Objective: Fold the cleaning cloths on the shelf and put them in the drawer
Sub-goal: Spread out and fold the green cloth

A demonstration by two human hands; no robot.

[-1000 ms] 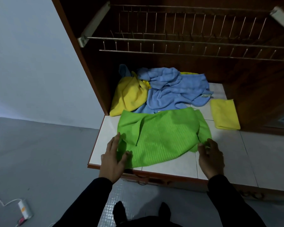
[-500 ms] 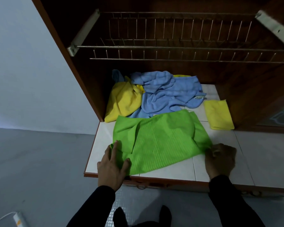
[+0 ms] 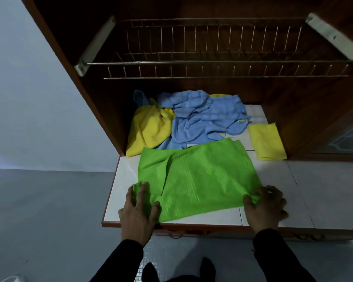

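A green cloth (image 3: 196, 178) lies spread on the white tiled shelf (image 3: 322, 192), with a fold at its left side. My left hand (image 3: 138, 214) pinches its near left corner between fingers and thumb. My right hand (image 3: 263, 208) grips the bunched near right corner. Behind the green cloth lie a crumpled blue cloth (image 3: 204, 117) and a crumpled yellow cloth (image 3: 149, 129). A small folded yellow cloth (image 3: 267, 141) sits at the right against the cabinet wall.
A wire dish rack (image 3: 212, 58) hangs above the shelf inside the dark wooden cabinet (image 3: 314, 102). Drawer handles (image 3: 177, 235) show under the shelf's front edge. Grey floor (image 3: 49, 220) and a pale wall lie to the left.
Both hands went from resting on the green cloth's edges to gripping its near corners. My right hand drew the right corner outward, and the cloth now lies flatter and wider.
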